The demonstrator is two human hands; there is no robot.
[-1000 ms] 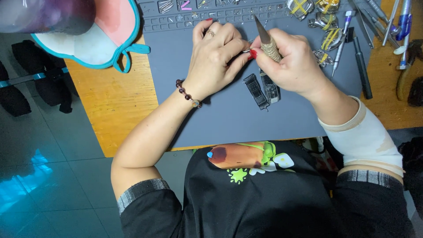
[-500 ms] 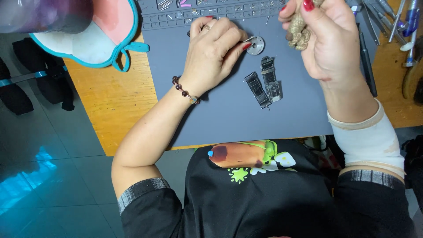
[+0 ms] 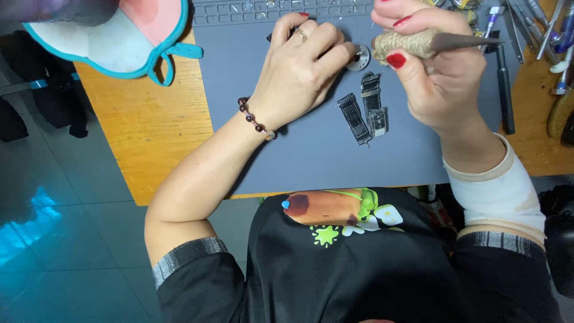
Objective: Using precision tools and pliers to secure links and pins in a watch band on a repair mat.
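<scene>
Your left hand (image 3: 302, 66) pinched the round watch case (image 3: 359, 58) on the grey mat (image 3: 311, 149); your right hand (image 3: 439, 72) gripped a twine-wrapped knife (image 3: 430, 43) above it

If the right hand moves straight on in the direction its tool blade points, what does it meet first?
The right hand holds a cord-wrapped tool with its blade pointing right. Its path probably first crosses the black pen-like tool on the grey mat, unless the blade passes above it.
</scene>
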